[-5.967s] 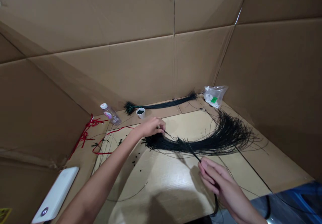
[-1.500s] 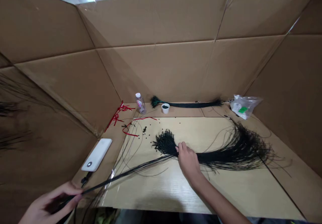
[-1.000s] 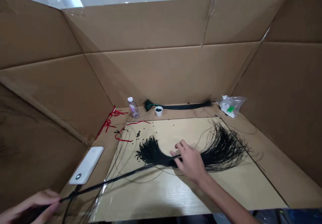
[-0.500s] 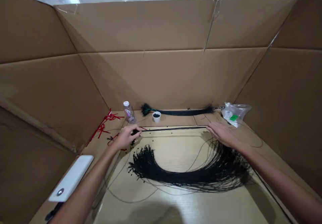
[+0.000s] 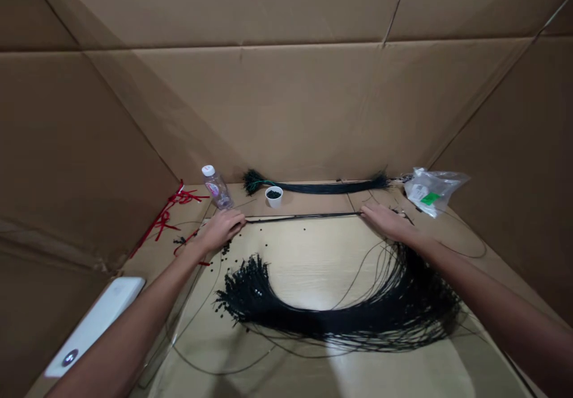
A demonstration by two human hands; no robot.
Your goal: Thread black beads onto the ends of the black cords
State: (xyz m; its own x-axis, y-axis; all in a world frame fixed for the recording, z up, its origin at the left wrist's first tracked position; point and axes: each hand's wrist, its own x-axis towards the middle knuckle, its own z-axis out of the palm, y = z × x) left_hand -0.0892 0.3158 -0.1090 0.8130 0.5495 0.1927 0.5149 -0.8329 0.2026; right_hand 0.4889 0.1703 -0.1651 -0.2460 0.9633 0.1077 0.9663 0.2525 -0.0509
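Cardboard walls, bottle, cup; left hand, right hand closed on a thin black cord bundle

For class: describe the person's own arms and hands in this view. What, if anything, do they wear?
The left forearm and right forearm are bare, with no sleeve in view. The left hand and right hand wear no gloves. No watch, wristband, ring or marking can be seen.
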